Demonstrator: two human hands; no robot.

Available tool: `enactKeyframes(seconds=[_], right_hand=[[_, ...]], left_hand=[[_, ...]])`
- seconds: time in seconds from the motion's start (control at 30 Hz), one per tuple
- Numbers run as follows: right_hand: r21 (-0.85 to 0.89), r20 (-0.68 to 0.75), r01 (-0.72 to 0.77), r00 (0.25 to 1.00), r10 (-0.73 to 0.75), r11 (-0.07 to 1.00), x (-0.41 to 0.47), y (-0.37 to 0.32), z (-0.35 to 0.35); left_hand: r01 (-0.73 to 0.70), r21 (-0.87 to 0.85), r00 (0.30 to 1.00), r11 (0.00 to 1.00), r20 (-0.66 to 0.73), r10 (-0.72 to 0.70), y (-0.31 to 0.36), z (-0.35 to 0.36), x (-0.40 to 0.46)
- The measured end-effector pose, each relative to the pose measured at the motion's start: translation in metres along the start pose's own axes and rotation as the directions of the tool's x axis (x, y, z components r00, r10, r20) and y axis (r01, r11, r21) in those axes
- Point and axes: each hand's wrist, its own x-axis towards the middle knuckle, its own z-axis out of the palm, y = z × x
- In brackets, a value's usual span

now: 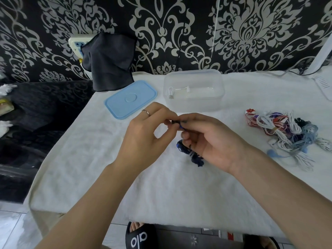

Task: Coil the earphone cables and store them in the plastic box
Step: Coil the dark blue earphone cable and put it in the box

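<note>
Over the middle of the white-covered table (pixel 89 168), both hands work a dark blue earphone cable (pixel 195 158). My left hand (pixel 147 133) pinches its top end between thumb and fingertips. My right hand (pixel 210 141) grips the same cable, whose bundled rest hangs below its fingers and touches the cloth. Behind the hands stands the clear plastic box (pixel 194 105), open, with a white earphone (pixel 171 92) inside. A tangled pile of earphone cables (pixel 287 133) in white, red, purple and blue lies at the right.
The box's light blue lid (pixel 131 99) lies flat to the left of the box. A dark cloth (pixel 109 63) hangs over a power strip on the wall behind. A white object (pixel 323 83) sits at the far right edge. Feet in black slippers (pixel 140 236) show below the table.
</note>
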Motion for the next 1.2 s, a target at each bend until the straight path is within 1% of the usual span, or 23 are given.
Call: enactKeyframes(seconds=[0.2,0.4,0.5,0.6,0.67,0.77,0.83,1.1,1.2], right_hand=[[0.031,0.015,0.014,1.0,-0.015,0.999,0.0,0.0,0.0],[0.049,-0.006,0.038,0.999,-0.038,0.998,0.0,-0.001,-0.001],[0.067,-0.006,0.028,1.0,-0.028,0.997,0.0,-0.002,-0.002],[0.068,0.03,0.001,1.0,-0.003,0.998,0.0,-0.004,-0.003],[0.058,0.057,-0.016,0.998,0.013,0.998,-0.001,-0.006,-0.003],[0.055,0.094,-0.029,0.995,0.024,0.998,-0.002,-0.009,-0.004],[0.06,0.1,-0.028,0.995,0.022,0.998,-0.003,-0.011,-0.005],[0.009,0.161,-0.002,0.987,0.001,1.0,-0.004,-0.012,-0.006],[0.015,0.168,-0.002,0.986,0.0,1.0,-0.003,-0.011,-0.007]], left_hand=[[0.009,-0.01,1.0,1.0,-0.017,-0.009,0.002,-0.001,0.001],[0.033,-0.052,0.999,0.998,0.003,-0.033,0.002,-0.005,0.001],[0.03,-0.079,0.999,0.996,0.019,-0.029,0.001,-0.006,0.002],[0.049,-0.131,0.998,0.99,0.051,-0.043,0.0,-0.009,0.002],[0.109,-0.201,0.991,0.974,0.098,-0.091,0.0,-0.011,0.002],[0.238,-0.332,0.966,0.913,0.174,-0.189,0.002,-0.014,0.002],[0.278,-0.377,0.956,0.883,0.197,-0.217,0.004,-0.014,0.001],[0.259,-0.469,0.962,0.844,0.205,-0.181,0.007,-0.017,0.002],[0.255,-0.472,0.962,0.844,0.21,-0.174,0.008,-0.016,0.002]])
